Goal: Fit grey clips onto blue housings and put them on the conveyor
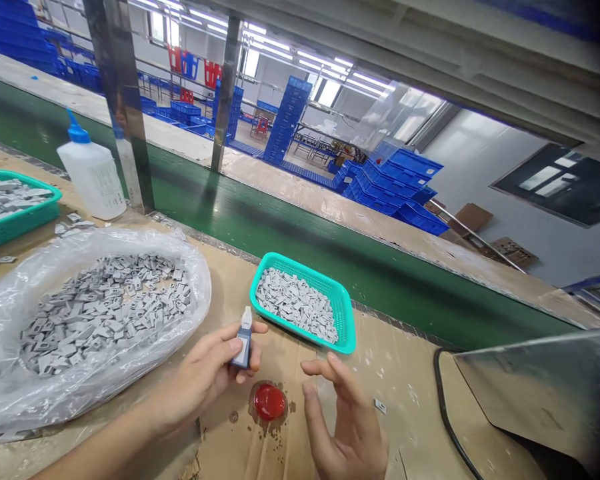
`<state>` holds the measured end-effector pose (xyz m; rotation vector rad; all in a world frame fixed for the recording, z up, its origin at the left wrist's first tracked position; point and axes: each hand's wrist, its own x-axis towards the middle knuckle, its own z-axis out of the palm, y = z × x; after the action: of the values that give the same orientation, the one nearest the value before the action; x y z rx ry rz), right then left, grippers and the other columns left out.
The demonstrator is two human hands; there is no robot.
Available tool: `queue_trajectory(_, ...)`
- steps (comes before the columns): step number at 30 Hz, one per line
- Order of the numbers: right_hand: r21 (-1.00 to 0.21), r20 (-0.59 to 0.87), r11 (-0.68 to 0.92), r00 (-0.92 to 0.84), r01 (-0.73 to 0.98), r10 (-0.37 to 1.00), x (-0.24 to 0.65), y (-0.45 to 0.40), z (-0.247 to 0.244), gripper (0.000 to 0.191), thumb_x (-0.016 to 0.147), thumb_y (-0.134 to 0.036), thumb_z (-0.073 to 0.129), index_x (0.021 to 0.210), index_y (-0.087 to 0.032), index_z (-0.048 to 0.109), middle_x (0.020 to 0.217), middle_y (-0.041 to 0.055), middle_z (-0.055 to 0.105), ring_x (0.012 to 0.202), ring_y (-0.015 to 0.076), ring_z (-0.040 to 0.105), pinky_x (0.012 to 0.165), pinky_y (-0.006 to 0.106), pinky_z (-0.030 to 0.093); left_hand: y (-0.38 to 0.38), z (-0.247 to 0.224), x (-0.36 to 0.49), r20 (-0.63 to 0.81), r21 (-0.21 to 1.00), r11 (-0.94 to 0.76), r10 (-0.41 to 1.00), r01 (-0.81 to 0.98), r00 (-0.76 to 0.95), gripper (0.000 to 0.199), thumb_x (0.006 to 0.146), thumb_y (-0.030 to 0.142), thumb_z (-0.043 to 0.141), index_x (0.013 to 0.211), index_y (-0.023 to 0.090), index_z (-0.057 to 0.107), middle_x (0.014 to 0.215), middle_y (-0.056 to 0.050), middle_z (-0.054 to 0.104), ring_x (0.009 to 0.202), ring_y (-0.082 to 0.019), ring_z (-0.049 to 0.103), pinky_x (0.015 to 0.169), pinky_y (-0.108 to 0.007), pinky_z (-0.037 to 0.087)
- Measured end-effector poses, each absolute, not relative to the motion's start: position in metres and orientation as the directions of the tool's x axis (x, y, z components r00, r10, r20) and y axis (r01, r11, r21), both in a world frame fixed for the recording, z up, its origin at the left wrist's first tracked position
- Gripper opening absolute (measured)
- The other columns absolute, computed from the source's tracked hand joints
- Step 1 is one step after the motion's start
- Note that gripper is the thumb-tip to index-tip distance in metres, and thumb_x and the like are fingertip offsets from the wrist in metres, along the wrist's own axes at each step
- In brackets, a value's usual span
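The only view is the head camera. The small blue-and-white bottle (243,340) stands nearly upright in the left hand (203,377), its long axis tilted slightly, with the white nozzle tip pointing up and a little to the picture's right. It sits just above and to the left of the red patch (269,402), a round, wet-looking blot on the cardboard-covered bench (410,390).

The left hand is closed narrowly on the bottle, pinching it between thumb and fingers, with the forearm coming in from the lower left. The right hand (343,423) is empty and held wide, fingers curved and raised just to the right of the red patch, near a loose grey piece (379,405).

Beyond the red patch sits a teal basket (310,268) of grey pieces. To its left, a plastic bag (193,280) of the same pieces lies open, just beside the left hand. Open cardboard stretches right of the right hand to a black cable (443,400). The bench's far edge meets a green conveyor belt (380,287).
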<state>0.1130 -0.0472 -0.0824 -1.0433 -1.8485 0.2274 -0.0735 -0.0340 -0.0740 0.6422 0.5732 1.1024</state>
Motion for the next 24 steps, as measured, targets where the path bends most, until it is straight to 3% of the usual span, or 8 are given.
queue_trajectory(5,-0.492,0.618,0.487,-0.104,0.722,0.779,0.139,-0.013,-0.078,0.027,0.08,-0.016,0.049,0.108,-0.02,0.05,0.085,0.0043,0.061,0.082,0.016,0.059,0.078,0.029,0.047,-0.029,-0.085,-0.07,-0.084,0.697,0.226,0.968,-0.68,0.236,0.032,0.079,0.034,0.05,0.103,0.013,0.052,0.062,0.002,0.042,0.056,-0.008,0.033,0.054,-0.021,0.026)
queue_trajectory(7,-0.499,0.515,0.387,-0.094,0.775,0.852,0.146,0.01,-0.076,0.02,0.082,-0.023,0.046,0.1,-0.02,0.055,0.088,0.0048,0.062,0.084,0.0173,0.059,0.075,0.029,0.048,-0.026,-0.088,-0.069,-0.091,0.695,0.203,0.976,-0.69,0.196,0.032,0.079,0.035,0.05,0.102,0.014,0.053,0.062,0.002,0.04,0.056,-0.008,0.032,0.054,-0.021,0.025)
queue_trajectory(10,-0.475,0.305,0.31,-0.177,0.823,0.936,0.152,0.047,-0.077,0.024,0.078,-0.023,0.047,0.097,-0.018,0.06,0.096,0.0073,0.062,0.092,0.0217,0.057,0.081,0.036,0.046,-0.02,-0.089,-0.07,-0.136,0.755,0.229,0.971,-0.614,0.195,0.036,0.076,0.039,0.052,0.102,0.013,0.053,0.061,0.003,0.037,0.055,-0.008,0.03,0.052,-0.021,0.023)
queue_trajectory(14,-0.469,0.275,0.328,-0.218,0.82,0.936,0.156,0.079,-0.087,0.027,0.067,-0.016,0.051,0.09,-0.012,0.065,0.092,0.0126,0.063,0.089,0.0288,0.058,0.081,0.045,0.044,-0.006,-0.077,-0.077,-0.136,0.903,0.206,0.969,-0.376,0.205,0.04,0.071,0.039,0.059,0.101,0.013,0.053,0.058,0.005,0.032,0.055,-0.008,0.026,0.053,-0.021,0.022)
queue_trajectory(17,-0.497,0.295,0.339,-0.212,0.799,0.932,0.159,0.084,-0.094,0.025,0.07,-0.015,0.046,0.084,-0.009,0.066,0.086,0.014,0.063,0.082,0.0272,0.059,0.074,0.042,0.047,0.022,-0.06,-0.084,-0.057,0.991,0.081,0.977,-0.108,0.204,0.036,0.073,0.037,0.055,0.1,0.014,0.054,0.062,0.004,0.035,0.056,-0.008,0.03,0.054,-0.021,0.025)
queue_trajectory(21,-0.532,0.295,0.339,-0.205,0.776,0.933,0.162,0.08,-0.098,0.025,0.071,-0.011,0.04,0.075,-0.012,0.064,0.082,0.0116,0.061,0.077,0.024,0.058,0.069,0.036,0.046,0.095,-0.051,-0.084,-0.042,0.955,-0.007,0.986,0.296,0.159,0.026,0.078,0.025,0.048,0.1,0.012,0.055,0.061,0.004,0.041,0.054,-0.008,0.038,0.054,-0.022,0.032)
queue_trajectory(24,-0.55,0.296,0.329,-0.189,0.767,0.936,0.163,0.078,-0.097,0.025,0.068,-0.006,0.038,0.069,-0.014,0.062,0.079,0.0086,0.06,0.074,0.022,0.057,0.068,0.033,0.045,0.157,-0.061,-0.074,-0.042,0.879,0.005,0.997,0.477,0.067,0.023,0.08,0.025,0.05,0.1,0.012,0.053,0.08,-0.002,0.054,0.068,-0.012,0.051,0.063,-0.028,0.042)
